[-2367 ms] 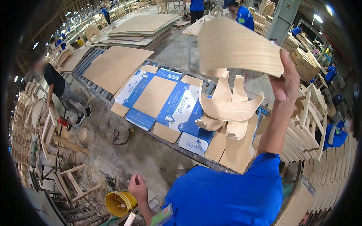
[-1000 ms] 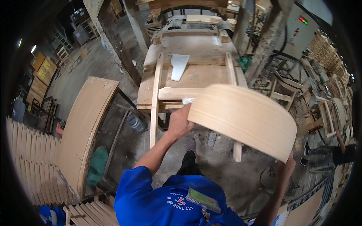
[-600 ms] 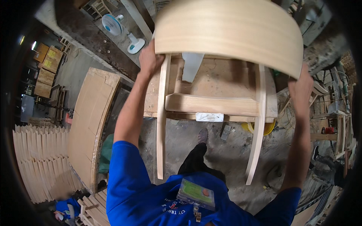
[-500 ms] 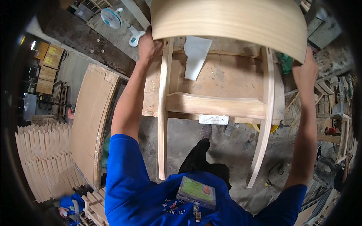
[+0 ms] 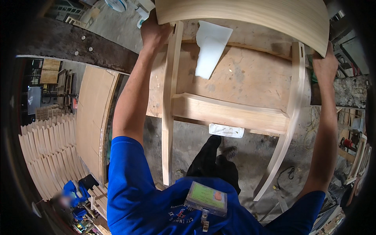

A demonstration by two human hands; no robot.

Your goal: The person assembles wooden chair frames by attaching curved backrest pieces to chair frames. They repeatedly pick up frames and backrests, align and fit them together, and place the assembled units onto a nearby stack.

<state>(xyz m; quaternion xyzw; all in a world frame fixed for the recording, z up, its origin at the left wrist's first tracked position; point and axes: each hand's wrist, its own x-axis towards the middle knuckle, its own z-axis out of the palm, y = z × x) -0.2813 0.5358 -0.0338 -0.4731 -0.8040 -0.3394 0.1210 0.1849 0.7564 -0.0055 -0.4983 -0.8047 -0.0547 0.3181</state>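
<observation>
A pale wooden chair frame hangs in front of me, with a broad curved panel across its far end. Two long bowed legs, the left leg and the right leg, reach toward my body, joined by a crossrail. My left hand is closed around the panel's left end, close to the leg's top. At the opposite end, my right hand grips the panel's lower corner; its fingers are partly hidden. Slots show near the tops of both legs.
Beneath the frame is a worn board top with a torn white sheet on it. A white block sits at its near edge. Left stand a curved panel stack and many slats; a dark beam crosses behind.
The frame's right side has shifted to the right and looks closer, while both hands keep their hold. My view has turned a little, and my feet have moved.
</observation>
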